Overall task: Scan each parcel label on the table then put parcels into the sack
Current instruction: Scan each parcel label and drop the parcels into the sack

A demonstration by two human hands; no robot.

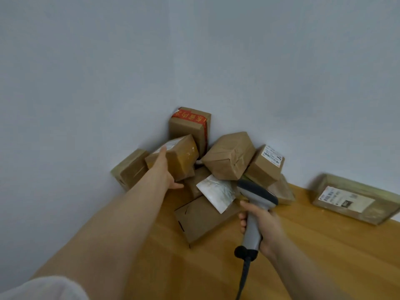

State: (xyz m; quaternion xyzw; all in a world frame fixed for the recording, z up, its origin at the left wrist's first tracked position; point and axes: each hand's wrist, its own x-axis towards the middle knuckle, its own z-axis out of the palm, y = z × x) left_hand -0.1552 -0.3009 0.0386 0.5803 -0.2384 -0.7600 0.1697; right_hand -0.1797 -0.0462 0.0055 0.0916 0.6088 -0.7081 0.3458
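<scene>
Pale grey walls (194, 50) meet in a corner at the far side of a wooden worktop (303, 256). From the head camera we see a pile of brown parcels (229, 159) pushed into this corner, some leaning on the others. At the far end a tall parcel (188, 131) with red tape stands against the wall.

The left hand (166, 169) reaches into the left part of the pile and touches a tilted parcel (184, 156) that has a white label on its top. Its fingers (162, 154) lie straight and pressed together on the near side of this box, and the thumb is spread out at its lower edge.

The right hand (262, 224) is near the pile, on the right. Its fingers (243, 221) are curled round the handle of a grey scanner (252, 215). The dark head of the scanner is just beside a white sheet (218, 193) on a low near parcel (201, 221). A black cable (244, 271) hangs from the handle.

Well apart on the right, a wide parcel (355, 200) with a label lies by the wall.
</scene>
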